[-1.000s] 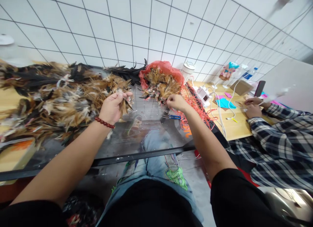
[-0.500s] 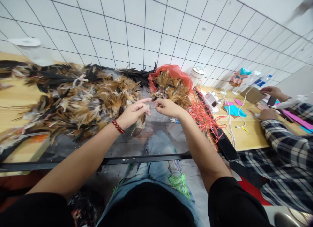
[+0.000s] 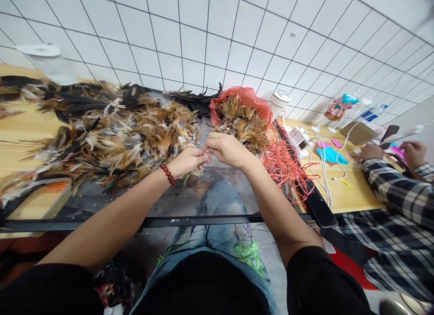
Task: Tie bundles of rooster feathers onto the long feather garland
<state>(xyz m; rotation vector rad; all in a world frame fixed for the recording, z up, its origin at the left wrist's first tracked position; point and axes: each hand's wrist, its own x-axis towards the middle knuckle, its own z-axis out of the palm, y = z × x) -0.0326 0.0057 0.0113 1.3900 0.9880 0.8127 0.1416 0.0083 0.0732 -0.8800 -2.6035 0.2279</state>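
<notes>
My left hand (image 3: 188, 162), with a dark red bead bracelet (image 3: 167, 174) at the wrist, is closed in a pinch. Its fingertips meet those of my right hand (image 3: 226, 150), which is closed too. Whatever lies between the fingers is too small to make out. Left of my hands spreads a big heap of brown, white and black feathers (image 3: 135, 134). Just beyond my right hand, more brown feathers (image 3: 242, 120) spill from a red plastic bag (image 3: 249, 96). Tangled red string (image 3: 283, 163) lies to the right of that hand.
A lidded white cup (image 3: 280, 100), a white charger (image 3: 299, 141) with cables and a black phone (image 3: 322, 211) are on the right. Further right, a co-worker's plaid sleeve (image 3: 389, 179) reaches over blue paper (image 3: 330, 155). A dark table edge (image 3: 203, 221) runs before my lap.
My hands have come together from slightly apart, and my left fingers have curled in. The co-worker's far hand has moved to the right, off the brown card. The view has shifted slightly.
</notes>
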